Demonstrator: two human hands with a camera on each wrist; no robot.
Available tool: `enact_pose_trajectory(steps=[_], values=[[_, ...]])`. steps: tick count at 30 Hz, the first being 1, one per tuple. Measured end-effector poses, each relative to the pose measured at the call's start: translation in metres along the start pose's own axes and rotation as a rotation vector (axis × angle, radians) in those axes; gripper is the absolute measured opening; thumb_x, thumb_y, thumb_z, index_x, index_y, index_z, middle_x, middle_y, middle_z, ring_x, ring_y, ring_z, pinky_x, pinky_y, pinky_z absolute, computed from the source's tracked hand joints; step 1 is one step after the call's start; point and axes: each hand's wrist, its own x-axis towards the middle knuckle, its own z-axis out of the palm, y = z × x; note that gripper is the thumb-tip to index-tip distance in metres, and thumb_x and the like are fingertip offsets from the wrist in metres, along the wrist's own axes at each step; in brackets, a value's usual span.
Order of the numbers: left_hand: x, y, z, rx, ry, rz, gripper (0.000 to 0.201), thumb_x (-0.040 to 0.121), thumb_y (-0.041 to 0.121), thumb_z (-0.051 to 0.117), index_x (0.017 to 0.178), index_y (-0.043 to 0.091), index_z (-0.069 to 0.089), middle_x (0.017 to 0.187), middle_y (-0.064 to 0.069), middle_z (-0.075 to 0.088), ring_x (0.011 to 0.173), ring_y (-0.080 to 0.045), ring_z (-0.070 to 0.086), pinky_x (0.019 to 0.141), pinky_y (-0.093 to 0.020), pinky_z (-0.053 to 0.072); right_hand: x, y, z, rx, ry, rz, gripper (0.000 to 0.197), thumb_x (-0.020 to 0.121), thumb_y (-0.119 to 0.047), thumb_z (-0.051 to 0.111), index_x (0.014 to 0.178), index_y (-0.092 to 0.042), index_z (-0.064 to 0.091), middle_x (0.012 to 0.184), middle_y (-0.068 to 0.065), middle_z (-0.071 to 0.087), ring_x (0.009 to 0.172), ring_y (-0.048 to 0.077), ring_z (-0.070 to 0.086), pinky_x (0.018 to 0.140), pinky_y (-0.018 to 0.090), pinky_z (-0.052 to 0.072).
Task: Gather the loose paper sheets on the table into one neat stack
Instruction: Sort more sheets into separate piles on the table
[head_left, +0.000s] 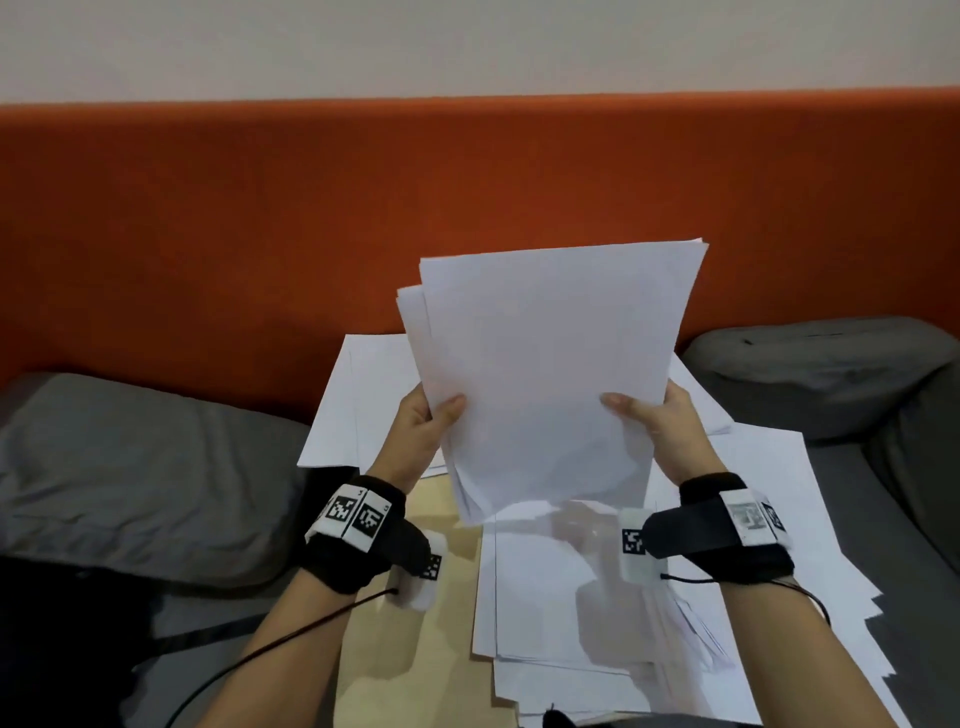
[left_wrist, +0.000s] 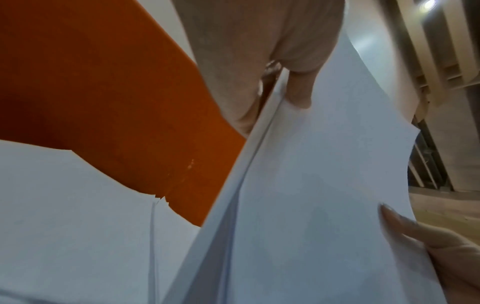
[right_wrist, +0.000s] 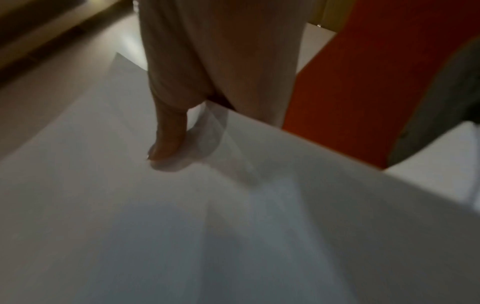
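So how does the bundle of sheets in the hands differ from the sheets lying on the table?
The held bundle is raised and nearly upright, pinched at its side edges by the left hand and right hand; the table sheets lie flat and untouched. The held bundle's edges nearly line up; the table sheets are fanned and scattered. Both are plain white paper.

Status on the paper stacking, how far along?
Partly done. Gathered: a bundle of sheets, edges not yet flush at its left side. In hand: the left hand and right hand grip the bundle's sides, raised above the table. Left: many loose sheets are spread below, unstacked.
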Motion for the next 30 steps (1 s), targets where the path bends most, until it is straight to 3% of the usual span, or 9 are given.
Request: enact_pose_trajectory(steps=[3,7,11,15,17,22,24,26,30], values=[[0.003,0.005,0.001,0.003,0.025,0.02,0.02,0.084,0.02,0.055,0.102,0.021,0.062,0.096,0.011,0.072,0.094,-0.008,0.066,0.083,-0.026,0.053,-0.003,-0.004,-0.002,-0.083,-0.005,-0.012,0.02,0.077,0.0,0.07,0.093,-0.011,0.068,0.089,0.003,0.072,0.075,0.012,0.069,0.068,0.023,0.054],[0.006,0.01,0.007,0.048,0.02,0.032,0.019,0.095,0.011,0.046,0.104,0.019,0.061,0.099,0.003,0.069,0.09,-0.01,0.067,0.08,-0.028,0.055,-0.008,0.002,0.001,-0.128,-0.029,0.047,0.027,0.076,-0.006,0.072,0.102,-0.003,0.067,0.096,0.008,0.071,0.085,0.021,0.067,0.072,0.026,0.053],[0.011,0.026,0.017,0.079,0.022,0.086,0.022,0.098,0.012,0.04,0.098,0.017,0.062,0.084,0.009,0.072,0.079,-0.005,0.068,0.069,-0.021,0.055,-0.008,-0.005,0.004,-0.114,0.021,0.038,0.029,0.081,-0.011,0.069,0.108,-0.002,0.064,0.101,0.012,0.068,0.089,0.024,0.065,0.073,0.028,0.052],[0.013,0.046,0.021,0.045,0.019,0.148,0.026,0.099,0.015,0.035,0.099,0.018,0.06,0.081,0.013,0.073,0.077,-0.003,0.068,0.064,-0.017,0.053,-0.01,-0.022,0.006,-0.092,0.029,-0.036,0.007,0.088,-0.018,0.06,0.093,-0.019,0.065,0.095,0.002,0.068,0.084,0.015,0.064,0.075,0.026,0.052],[0.013,0.045,0.019,0.022,0.017,0.136,0.026,0.1,0.016,0.034,0.1,0.018,0.06,0.083,0.012,0.073,0.079,-0.004,0.068,0.066,-0.018,0.053,-0.011,-0.021,0.005,-0.083,0.019,-0.037,0.007,0.089,-0.019,0.059,0.092,-0.02,0.065,0.093,0.0,0.068,0.083,0.012,0.064,0.073,0.023,0.052],[0.007,-0.022,0.009,0.188,-0.003,-0.092,0.02,0.093,0.004,0.05,0.108,0.012,0.059,0.108,-0.006,0.067,0.095,-0.017,0.065,0.078,-0.024,0.055,-0.011,0.031,0.005,-0.239,0.036,0.156,0.032,0.088,-0.017,0.062,0.113,0.004,0.061,0.098,0.012,0.068,0.084,0.024,0.064,0.066,0.021,0.051],[-0.005,-0.055,0.004,0.264,-0.077,-0.244,0.025,0.089,0.002,0.055,0.113,0.008,0.059,0.114,-0.01,0.064,0.103,-0.023,0.062,0.085,-0.024,0.052,-0.011,0.038,0.003,-0.209,0.086,0.155,0.029,0.09,-0.014,0.059,0.113,0.004,0.06,0.104,0.015,0.066,0.089,0.025,0.062,0.069,0.024,0.049],[-0.018,-0.077,0.0,0.323,-0.147,-0.333,0.03,0.087,0.003,0.059,0.117,0.006,0.059,0.114,-0.006,0.064,0.105,-0.019,0.063,0.089,-0.025,0.051,-0.01,0.032,0.001,-0.204,0.11,0.135,0.026,0.091,-0.013,0.058,0.113,0.001,0.06,0.104,0.013,0.065,0.086,0.022,0.061,0.068,0.023,0.047],[-0.023,-0.086,-0.003,0.307,-0.213,-0.393,0.022,0.086,-0.004,0.057,0.101,0.011,0.064,0.095,-0.003,0.068,0.078,-0.005,0.067,0.065,-0.016,0.053,-0.003,0.02,-0.015,-0.241,0.15,0.082,0.028,0.092,-0.014,0.056,0.116,0.0,0.059,0.1,0.011,0.063,0.079,0.018,0.059,0.062,0.017,0.048]])
